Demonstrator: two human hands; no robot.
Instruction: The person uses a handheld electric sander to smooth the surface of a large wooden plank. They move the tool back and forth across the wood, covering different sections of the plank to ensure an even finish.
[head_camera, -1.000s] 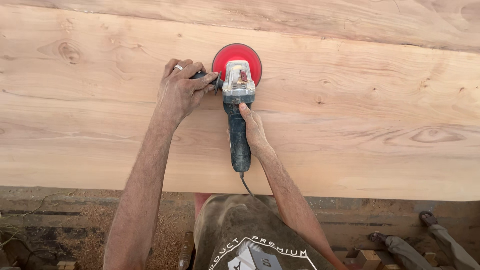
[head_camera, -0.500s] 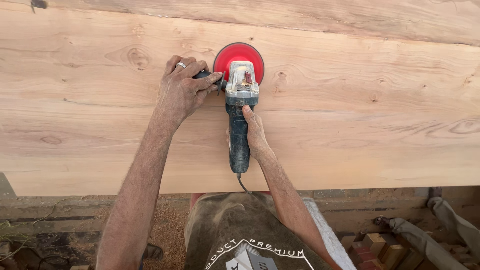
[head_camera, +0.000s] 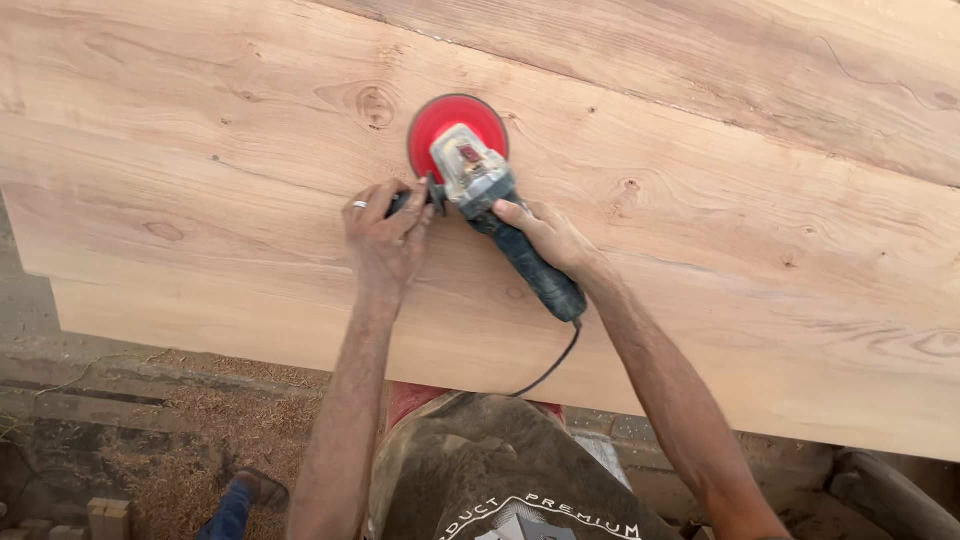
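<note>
An angle grinder (head_camera: 478, 178) with a round red sanding disc (head_camera: 440, 120) lies flat on a large pale wooden slab (head_camera: 700, 230). My left hand (head_camera: 385, 235), a ring on one finger, grips the black side handle at the grinder's head. My right hand (head_camera: 545, 235) is wrapped around the dark body, which now points down to the right. The black power cord (head_camera: 550, 370) curls from the tail toward my waist.
The slab's left end (head_camera: 30, 250) and near edge (head_camera: 250, 340) are in view. A second board (head_camera: 750, 60) lies behind it at the top. Below are a dusty floor with sawdust (head_camera: 170, 440), small wood blocks (head_camera: 108, 518) and a shoe (head_camera: 255, 490).
The grinder moved left along the slab toward its end and turned, its tail swinging right. Both hands kept their grip. The view tilted and the slab's left end came into view.
</note>
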